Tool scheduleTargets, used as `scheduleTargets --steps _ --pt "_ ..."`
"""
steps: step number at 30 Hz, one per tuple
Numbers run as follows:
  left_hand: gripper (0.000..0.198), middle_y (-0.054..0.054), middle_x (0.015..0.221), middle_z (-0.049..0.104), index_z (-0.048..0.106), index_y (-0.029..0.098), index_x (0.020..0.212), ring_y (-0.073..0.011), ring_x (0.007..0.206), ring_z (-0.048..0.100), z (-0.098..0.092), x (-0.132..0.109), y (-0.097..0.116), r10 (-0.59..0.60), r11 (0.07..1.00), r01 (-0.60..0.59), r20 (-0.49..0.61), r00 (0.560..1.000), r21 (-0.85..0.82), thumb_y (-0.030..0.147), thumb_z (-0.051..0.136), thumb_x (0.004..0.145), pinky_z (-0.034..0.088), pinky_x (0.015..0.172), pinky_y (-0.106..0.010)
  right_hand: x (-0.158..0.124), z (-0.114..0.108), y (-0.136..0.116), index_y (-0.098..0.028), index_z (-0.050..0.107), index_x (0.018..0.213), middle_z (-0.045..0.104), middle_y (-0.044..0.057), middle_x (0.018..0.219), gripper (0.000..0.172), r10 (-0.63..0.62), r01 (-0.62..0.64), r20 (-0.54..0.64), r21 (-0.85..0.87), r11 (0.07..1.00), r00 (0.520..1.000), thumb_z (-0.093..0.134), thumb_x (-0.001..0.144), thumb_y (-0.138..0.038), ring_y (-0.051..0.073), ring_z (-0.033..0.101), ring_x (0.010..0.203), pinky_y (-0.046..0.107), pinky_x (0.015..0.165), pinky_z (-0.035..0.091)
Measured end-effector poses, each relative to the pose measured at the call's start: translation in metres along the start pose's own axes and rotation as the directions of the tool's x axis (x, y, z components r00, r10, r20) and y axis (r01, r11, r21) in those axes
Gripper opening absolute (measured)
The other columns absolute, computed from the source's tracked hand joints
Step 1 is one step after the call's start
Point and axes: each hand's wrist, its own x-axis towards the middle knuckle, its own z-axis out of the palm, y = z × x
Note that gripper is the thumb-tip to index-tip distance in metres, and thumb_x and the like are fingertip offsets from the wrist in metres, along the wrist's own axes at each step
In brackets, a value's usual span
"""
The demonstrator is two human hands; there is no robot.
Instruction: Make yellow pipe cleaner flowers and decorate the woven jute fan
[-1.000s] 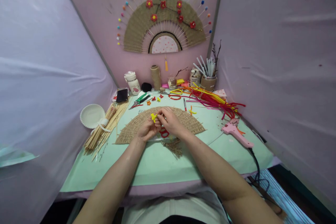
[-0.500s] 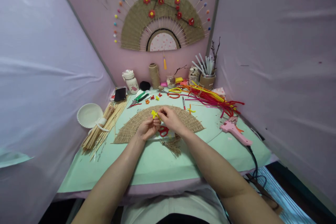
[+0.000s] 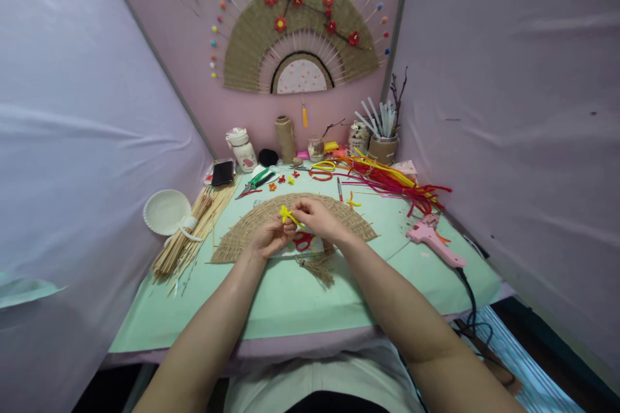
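Between my two hands is a small yellow pipe-cleaner flower (image 3: 285, 212), with a yellow tail running down to the right. My left hand (image 3: 274, 236) pinches it from below and the left. From the right, the fingertips of my right hand (image 3: 314, 217) close on its tail side. Under both hands lies a woven straw fan (image 3: 242, 232), flat on the table. Red-handled scissors (image 3: 303, 241) rest just beneath my hands, partly hidden by them. A twine tassel (image 3: 317, 271) hangs off the fan's near side.
Pink glue gun (image 3: 436, 242) and a pile of coloured pipe cleaners (image 3: 387, 181) lie at right. Bundled sticks (image 3: 179, 239) and a white bowl (image 3: 167, 213) are at left. Green pliers (image 3: 256, 182) and small flowers (image 3: 281, 179) sit behind the fan. A decorated fan (image 3: 300, 32) hangs ahead.
The yellow tail now shows more clearly below the flower, and my right hand has shifted slightly to the right. Both hands keep their hold.
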Motion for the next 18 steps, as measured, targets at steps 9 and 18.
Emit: scheduleTargets --steps 9,18 --pt "0.017 0.0 0.063 0.05 0.062 0.008 0.087 -0.0055 0.054 0.047 -0.005 -0.002 0.008 -0.126 0.98 0.114 0.064 0.99 0.165 0.006 0.065 0.071 0.042 0.051 -0.015 -0.002 -0.009 -0.006 -0.017 0.055 0.075 0.054 0.001 0.079 0.01 -0.299 0.3 0.049 -0.301 0.905 0.953 0.048 0.079 -0.012 0.014 0.049 0.077 0.026 0.071 0.038" --pt "0.008 -0.001 0.065 0.05 0.059 0.008 0.082 -0.005 0.055 0.048 -0.007 -0.001 0.011 -0.156 0.983 0.156 -0.007 0.988 0.1 0.006 0.061 0.074 0.043 0.049 -0.012 -0.002 -0.015 -0.007 -0.015 0.061 0.077 0.062 0.002 0.081 0.01 -0.153 0.151 0.012 -0.264 0.953 0.988 0.051 0.078 -0.014 0.013 0.054 0.077 0.025 0.072 0.039"
